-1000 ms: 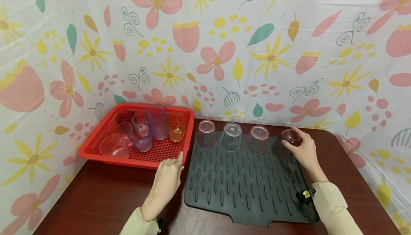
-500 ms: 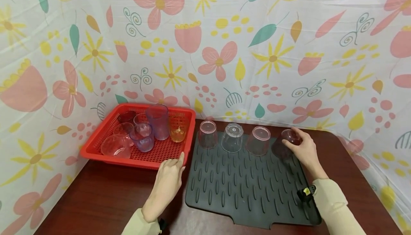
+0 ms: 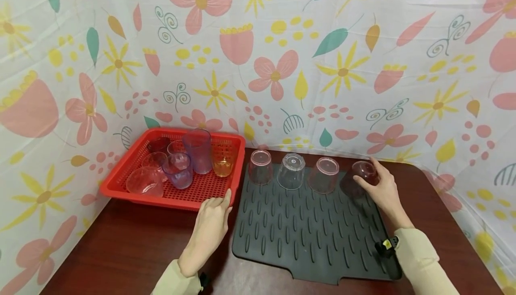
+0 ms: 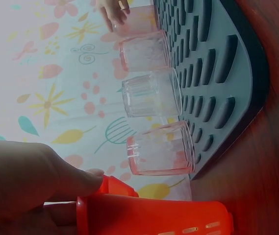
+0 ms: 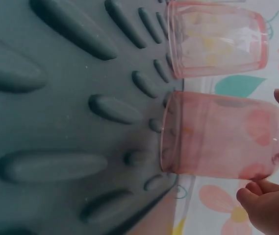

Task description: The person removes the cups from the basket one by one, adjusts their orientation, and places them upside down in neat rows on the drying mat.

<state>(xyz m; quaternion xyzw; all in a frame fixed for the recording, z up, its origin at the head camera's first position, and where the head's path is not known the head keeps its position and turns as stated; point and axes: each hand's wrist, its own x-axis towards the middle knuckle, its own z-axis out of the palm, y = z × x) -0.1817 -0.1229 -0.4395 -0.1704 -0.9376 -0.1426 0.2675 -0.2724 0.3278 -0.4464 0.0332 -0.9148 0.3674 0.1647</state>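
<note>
My left hand (image 3: 211, 223) holds the near right corner of a red plastic basket (image 3: 161, 202), gripping its rim, as the left wrist view shows. On the dark grey drying mat (image 3: 298, 232), my right hand (image 3: 380, 187) holds an upside-down dark reddish see-through cup (image 3: 352, 185) at the mat's far right; its fingertips touch the cup near the base. In the right wrist view this cup (image 5: 217, 134) looks pink, its mouth down at the mat. To its left, in a row, stand upturned cups: a pink one (image 3: 324, 178), a clear one (image 3: 291, 176) and another pinkish one (image 3: 260, 172).
Inside the basket are a tall purple cup (image 3: 198, 154), a shorter purple cup (image 3: 178, 174), an amber cup (image 3: 222, 166), a clear bowl-like cup (image 3: 144, 184) and others partly hidden. A flower-patterned curtain (image 3: 274, 31) rises behind the brown table (image 3: 133, 245).
The head view has shifted slightly. Both hands stay in nearly the same places, on the basket rim and the dark reddish cup.
</note>
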